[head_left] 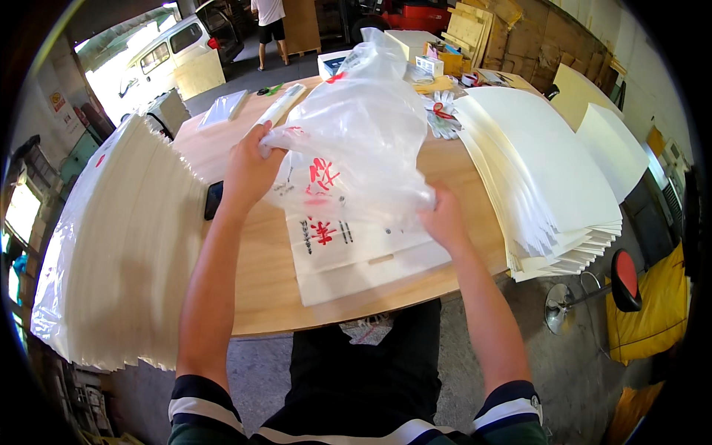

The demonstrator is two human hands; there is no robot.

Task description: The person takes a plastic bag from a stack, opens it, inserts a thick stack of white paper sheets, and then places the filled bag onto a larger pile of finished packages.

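A large translucent plastic bag billows over the middle of the wooden table, its far end puffed up. My left hand is closed on its left edge, and my right hand grips its right edge. Under the bag lies a flat white piece with a slot near its front edge and red and black print above; whether it is a sheet or another bag I cannot tell. A black phone rests beside my left forearm, partly behind the pile at the left.
Wrapped white sheets are piled at the left, and fanned white boards at the right. Farther back are gloves, green-handled scissors and small boxes. A stool stands right; a person and van are beyond.
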